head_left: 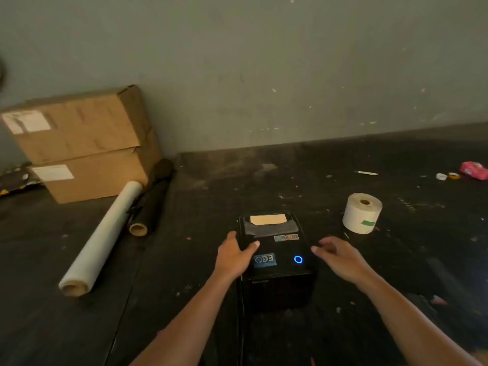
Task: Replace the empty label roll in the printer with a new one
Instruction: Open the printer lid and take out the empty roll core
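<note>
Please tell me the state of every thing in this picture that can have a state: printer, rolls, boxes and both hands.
Black label printer: lid closed, blue ring light on.
White label roll with green tape: standing on end, full, apart from the printer.
Long white film roll: lying flat on the dark table.
Black roll on a cardboard core: lying flat.
Two brown cardboard boxes: closed, stacked.
Left hand: resting on the printer, holding nothing.
Right hand: open, beside the printer.
</note>
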`<state>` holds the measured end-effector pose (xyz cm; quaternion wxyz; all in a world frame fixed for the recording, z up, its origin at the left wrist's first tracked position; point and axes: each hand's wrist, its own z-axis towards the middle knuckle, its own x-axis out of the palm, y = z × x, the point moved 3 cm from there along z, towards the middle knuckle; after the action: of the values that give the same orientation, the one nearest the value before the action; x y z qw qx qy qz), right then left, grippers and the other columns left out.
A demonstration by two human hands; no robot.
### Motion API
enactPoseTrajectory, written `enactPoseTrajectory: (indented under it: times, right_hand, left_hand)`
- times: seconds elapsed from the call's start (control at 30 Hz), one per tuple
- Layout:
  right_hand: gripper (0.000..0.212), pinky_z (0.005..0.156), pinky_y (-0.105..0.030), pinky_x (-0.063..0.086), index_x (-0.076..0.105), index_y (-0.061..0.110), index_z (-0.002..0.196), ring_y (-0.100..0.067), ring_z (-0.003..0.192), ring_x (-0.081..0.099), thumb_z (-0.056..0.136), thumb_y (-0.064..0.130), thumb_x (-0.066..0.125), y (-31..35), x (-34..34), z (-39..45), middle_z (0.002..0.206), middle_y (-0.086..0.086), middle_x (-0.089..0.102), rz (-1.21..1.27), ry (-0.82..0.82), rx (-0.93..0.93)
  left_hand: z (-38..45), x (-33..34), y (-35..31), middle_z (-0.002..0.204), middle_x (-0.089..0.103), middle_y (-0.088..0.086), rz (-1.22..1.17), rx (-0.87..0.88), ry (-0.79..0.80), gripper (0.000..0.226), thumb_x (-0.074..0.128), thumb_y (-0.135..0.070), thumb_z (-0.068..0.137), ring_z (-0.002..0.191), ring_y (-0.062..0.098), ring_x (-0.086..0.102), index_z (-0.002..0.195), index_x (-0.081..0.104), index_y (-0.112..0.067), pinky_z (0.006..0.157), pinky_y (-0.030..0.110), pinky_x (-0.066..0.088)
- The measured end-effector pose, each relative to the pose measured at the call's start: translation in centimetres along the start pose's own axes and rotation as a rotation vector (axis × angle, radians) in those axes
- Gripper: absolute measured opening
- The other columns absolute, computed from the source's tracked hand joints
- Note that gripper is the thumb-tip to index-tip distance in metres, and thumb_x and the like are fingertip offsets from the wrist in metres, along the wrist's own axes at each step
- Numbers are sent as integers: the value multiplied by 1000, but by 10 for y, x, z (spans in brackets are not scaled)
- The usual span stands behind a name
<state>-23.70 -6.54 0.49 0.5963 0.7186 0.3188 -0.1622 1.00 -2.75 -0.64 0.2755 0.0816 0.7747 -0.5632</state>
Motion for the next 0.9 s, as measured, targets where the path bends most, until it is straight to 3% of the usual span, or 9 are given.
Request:
enactPoseTrajectory:
  times: [0.17, 0.3, 0.5, 0.6, 0.67, 0.77, 0.83, 0.9]
  right_hand:
    - [54, 97, -37, 40, 40, 18, 140, -20, 119, 51, 93, 42, 52, -3, 14, 9, 136, -6, 52, 74, 56, 55]
    - [61, 107, -47, 38, 36, 22, 143, -25, 130, 44, 91, 52, 47, -15, 26, 17, 143, -6, 46, 195, 115, 127]
    - [61, 108, -44, 31, 43, 24, 139, -25, 131, 44, 90, 59, 40, -39, 55, 20, 141, -6, 49, 509, 87, 214]
    - [55, 98, -36, 36, 50, 22, 134, -22, 120, 52, 91, 55, 45, -45, 61, 22, 132, -5, 57, 591, 39, 211]
    - [49, 88, -31, 36, 56, 19, 126, -14, 98, 57, 91, 53, 46, -45, 61, 22, 113, -3, 63, 584, 21, 183]
    - [38, 74, -27, 39, 63, 18, 95, -6, 72, 53, 92, 52, 45, -45, 52, 24, 83, 2, 62, 465, 12, 120]
    - [40, 70, -28, 43, 60, 19, 79, -11, 70, 58, 91, 53, 44, -44, 48, 24, 81, -5, 66, 400, 12, 103]
    - [42, 70, -30, 47, 60, 20, 75, -16, 73, 62, 91, 55, 44, -42, 46, 21, 80, -8, 68, 348, 2, 116]
  left_hand:
    - [-7, 23, 14, 151, 41, 9, -60, -132, 25, 83, 57, -54, 89, 137, 27, 40, 153, 21, -14, 110, 39, 36]
    - [-10, 31, 15, 143, 49, 4, -141, -154, -10, 72, 55, -54, 90, 129, 22, 49, 149, 31, -21, 107, 39, 40]
    - [-10, 38, 24, 130, 58, 1, -275, -265, -128, 61, 53, -60, 88, 116, 19, 57, 137, 52, -23, 105, 42, 43]
    - [-6, 41, 31, 117, 66, 4, -272, -323, -202, 65, 54, -63, 85, 107, 19, 62, 129, 59, -16, 101, 42, 47]
    - [-5, 42, 35, 107, 68, 4, -271, -331, -253, 58, 54, -60, 88, 99, 18, 65, 119, 64, -12, 93, 37, 51]
    - [-5, 41, 35, 99, 69, 4, -227, -309, -289, 50, 52, -55, 91, 92, 15, 66, 110, 67, -12, 80, 29, 51]
    - [-6, 42, 35, 98, 69, 5, -196, -297, -292, 49, 50, -55, 92, 90, 15, 66, 106, 68, -12, 79, 30, 52]
    - [-4, 40, 35, 99, 70, 6, -145, -300, -276, 51, 48, -56, 93, 89, 16, 67, 104, 69, -11, 82, 32, 54]
